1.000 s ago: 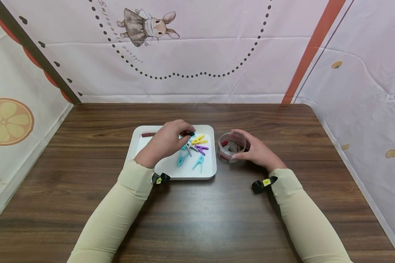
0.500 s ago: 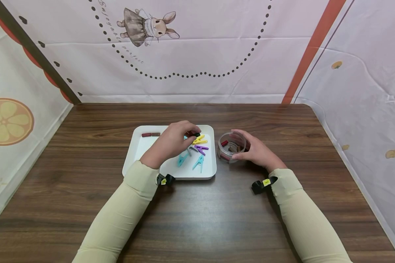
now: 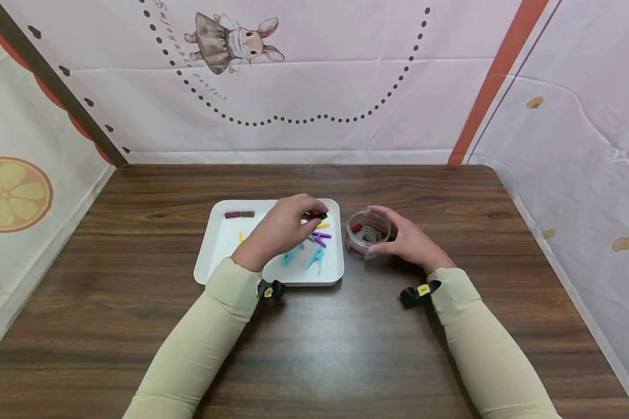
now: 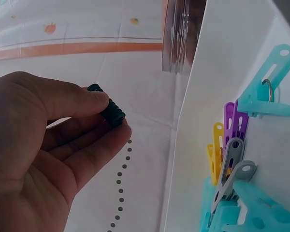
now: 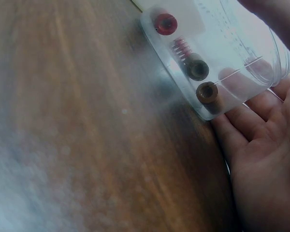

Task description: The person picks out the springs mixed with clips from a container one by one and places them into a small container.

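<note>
Above the right half of the white tray (image 3: 209,256), my left hand (image 3: 285,224) pinches a dark green coil spring (image 4: 107,106) between thumb and fingers. Beside the tray, my right hand (image 3: 406,235) curls round a clear round jar (image 3: 364,252) standing on the table. Red springs (image 5: 166,24) and brown springs (image 5: 207,92) lie in the jar. Below the left hand are clothespins: a purple clothespin (image 4: 236,118), yellow and grey ones, and light blue clothespins (image 3: 315,260). The hand partly hides them in the head view.
A red spring (image 3: 232,215) and a brown spring (image 3: 247,213) lie end to end at the tray's back left. A yellow piece (image 3: 240,237) shows left of the left wrist. The wooden table (image 3: 335,349) meets a printed cloth (image 3: 314,87) at the back.
My left hand has moved right across the tray with the spring, toward the jar. It has uncovered the brown spring at the back left. The right hand and jar stay put.
</note>
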Tool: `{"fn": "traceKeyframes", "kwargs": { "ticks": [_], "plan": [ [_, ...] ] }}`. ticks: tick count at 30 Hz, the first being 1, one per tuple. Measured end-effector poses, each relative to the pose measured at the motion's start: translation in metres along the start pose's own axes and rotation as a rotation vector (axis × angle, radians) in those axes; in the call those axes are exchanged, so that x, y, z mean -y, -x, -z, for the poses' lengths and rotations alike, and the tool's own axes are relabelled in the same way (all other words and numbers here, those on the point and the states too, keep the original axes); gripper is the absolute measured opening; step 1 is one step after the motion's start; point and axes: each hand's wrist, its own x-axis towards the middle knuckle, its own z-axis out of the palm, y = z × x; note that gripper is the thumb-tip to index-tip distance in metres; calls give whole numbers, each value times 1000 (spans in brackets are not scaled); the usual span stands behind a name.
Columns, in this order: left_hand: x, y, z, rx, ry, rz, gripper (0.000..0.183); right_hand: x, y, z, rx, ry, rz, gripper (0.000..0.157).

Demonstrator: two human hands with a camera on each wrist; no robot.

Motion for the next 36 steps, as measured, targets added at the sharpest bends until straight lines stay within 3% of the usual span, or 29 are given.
{"fn": "traceKeyframes", "kwargs": {
  "ticks": [36],
  "plan": [
    [-17,-11,-19,-6,93,-20,19,-2,-1,0,-20,-8,-5,85]
  ]
}}
